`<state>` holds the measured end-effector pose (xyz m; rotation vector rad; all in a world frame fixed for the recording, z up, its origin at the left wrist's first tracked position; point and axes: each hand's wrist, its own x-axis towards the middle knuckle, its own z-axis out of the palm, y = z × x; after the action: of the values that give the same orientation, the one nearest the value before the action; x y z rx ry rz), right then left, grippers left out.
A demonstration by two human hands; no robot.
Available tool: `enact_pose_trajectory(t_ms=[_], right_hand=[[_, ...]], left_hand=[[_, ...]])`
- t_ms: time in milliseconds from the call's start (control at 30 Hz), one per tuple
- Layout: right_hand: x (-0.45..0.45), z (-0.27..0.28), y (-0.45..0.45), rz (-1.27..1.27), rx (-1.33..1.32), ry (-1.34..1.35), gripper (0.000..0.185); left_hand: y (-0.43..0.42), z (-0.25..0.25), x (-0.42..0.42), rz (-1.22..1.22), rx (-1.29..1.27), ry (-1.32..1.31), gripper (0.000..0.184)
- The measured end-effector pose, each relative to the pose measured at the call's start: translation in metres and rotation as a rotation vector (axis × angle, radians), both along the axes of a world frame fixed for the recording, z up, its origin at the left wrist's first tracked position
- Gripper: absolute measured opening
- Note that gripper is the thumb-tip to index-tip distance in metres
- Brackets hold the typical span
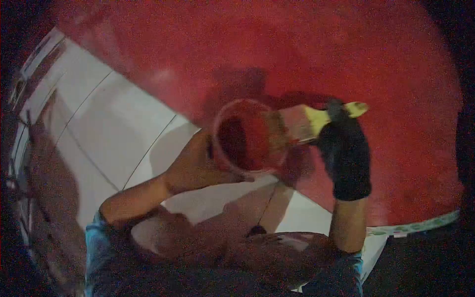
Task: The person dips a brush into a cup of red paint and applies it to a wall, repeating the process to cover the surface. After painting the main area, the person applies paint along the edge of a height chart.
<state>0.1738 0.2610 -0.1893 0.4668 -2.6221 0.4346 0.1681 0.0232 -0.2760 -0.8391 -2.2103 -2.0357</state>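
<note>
My bare left hand (195, 163) is wrapped around the side of a round paint container (216, 131), which has dark red paint inside. In my right hand (346, 153), covered by a black glove, is a paintbrush (319, 121) with a yellow handle and a metal band. The brush lies almost level, its bristles at the right rim of the container. Whether the bristles touch the paint or only the rim, I cannot tell. The fingers of my left hand behind the container are hidden.
A broad red painted surface (346, 54) spreads across the top and right. White tiles (114, 109) with dark joints lie at the left and below, bordering the red along a slanting edge. A green-patterned strip (420, 223) runs at the lower right. Shadows fall over the tiles.
</note>
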Motion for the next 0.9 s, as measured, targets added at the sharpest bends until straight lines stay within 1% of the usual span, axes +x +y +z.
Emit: enact_pose_trajectory(t_ms=[33,100,133,200,267,333,400,467,500,567,600,667,700,767,800,867,900], right_hand=[[0.000,-0.002,-0.002,0.095,-0.049,0.083,0.023],[0.000,0.009,-0.010,0.028,-0.596,-0.440,0.023],[0.002,0.011,-0.009,0.011,-0.585,-0.398,0.023],[0.003,-0.003,-0.006,0.061,-0.580,-0.258,0.020],[0.003,-0.019,0.000,0.120,-0.572,-0.139,0.018],[-0.008,-0.013,0.018,0.148,-0.558,-0.073,0.017],[-0.018,0.014,0.038,0.151,-1.145,-0.114,0.016],[0.001,0.055,0.021,-0.160,-0.477,0.366,0.015],[-0.001,0.068,0.021,-0.159,-0.475,0.374,0.015],[-0.012,0.093,0.031,-0.172,-0.359,0.572,0.016],[-0.021,0.105,0.028,-0.172,-0.357,0.576,0.016],[-0.032,0.120,0.024,-0.021,-0.284,0.702,0.015],[-0.032,0.127,0.023,-0.020,-0.283,0.704,0.015],[-0.026,0.146,0.018,-0.108,-0.059,1.080,0.013],[-0.020,0.143,0.008,-0.197,-0.056,1.094,0.012],[-0.034,0.124,0.009,-0.023,0.142,1.096,0.012],[-0.044,0.109,0.001,0.044,0.268,0.992,0.013]], left_hand=[[0.002,0.001,0.000,-0.029,0.017,0.035,0.093],[0.006,0.001,0.002,0.007,0.104,-0.003,0.093],[0.005,0.001,0.002,-0.020,0.119,0.031,0.093],[0.002,0.001,0.005,-0.093,0.103,-0.150,0.094],[0.002,0.009,0.011,-0.067,0.125,-0.105,0.092],[0.006,0.015,0.010,-0.034,0.148,-0.075,0.091],[0.006,0.015,0.010,-0.071,0.099,-0.196,0.088],[0.007,0.012,0.008,-0.080,0.096,-0.190,0.087],[0.006,0.012,0.008,-0.084,0.089,-0.194,0.086],[0.008,0.012,0.009,-0.076,0.104,-0.160,0.086],[0.003,0.013,0.008,-0.065,0.118,-0.135,0.087],[-0.003,0.008,0.007,-0.065,0.079,-0.156,0.087],[-0.002,0.007,0.006,-0.063,0.038,-0.180,0.088],[0.002,0.011,0.008,-0.055,0.064,-0.175,0.088],[0.003,0.015,0.010,-0.050,0.087,-0.172,0.087],[0.004,0.015,0.009,-0.055,0.078,-0.145,0.087],[0.004,0.015,0.009,-0.060,0.068,-0.119,0.086]])
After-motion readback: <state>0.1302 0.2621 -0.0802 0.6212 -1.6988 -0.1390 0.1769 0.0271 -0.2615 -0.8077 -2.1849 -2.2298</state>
